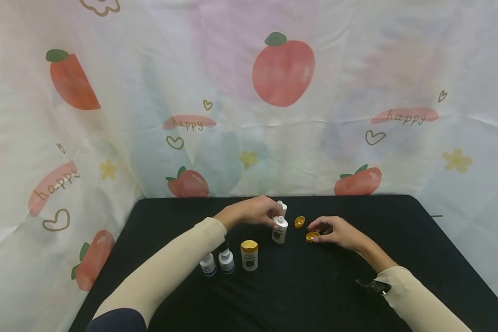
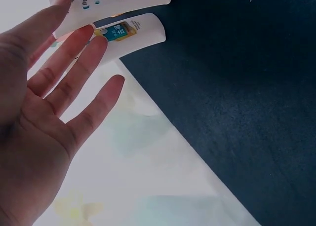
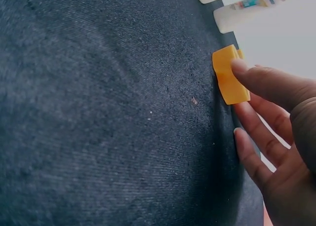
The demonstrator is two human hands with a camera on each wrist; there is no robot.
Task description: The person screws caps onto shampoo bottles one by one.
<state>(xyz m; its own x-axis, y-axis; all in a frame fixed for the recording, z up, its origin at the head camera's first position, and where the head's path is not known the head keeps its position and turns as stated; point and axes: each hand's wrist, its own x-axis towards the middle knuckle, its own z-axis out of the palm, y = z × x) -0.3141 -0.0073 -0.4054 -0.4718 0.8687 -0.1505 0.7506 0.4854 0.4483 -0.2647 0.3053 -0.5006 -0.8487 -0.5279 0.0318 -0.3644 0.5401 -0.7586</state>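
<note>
My left hand (image 1: pixel 255 210) holds an uncapped white bottle (image 1: pixel 279 234) near its neck, thumb on the labelled side and fingers at the opposite side. Just behind that bottle stands a second uncapped white bottle (image 1: pixel 284 207), partly hidden by the hand; the left wrist view shows its label (image 2: pixel 118 32) too. To the right, my right hand (image 1: pixel 338 232) pinches a yellow cap (image 3: pixel 229 78) low over the black cloth, its thumb on the near face. Another yellow cap (image 1: pixel 299 222) lies upturned between the hands.
A white bottle with a yellow cap (image 1: pixel 249 260) stands left of the held one. Beside it are two smaller white bottles (image 1: pixel 226 263), the leftmost partly covered by the left sleeve (image 1: pixel 174 263). A printed curtain (image 1: pixel 232 83) rises behind the black table (image 1: pixel 315 290).
</note>
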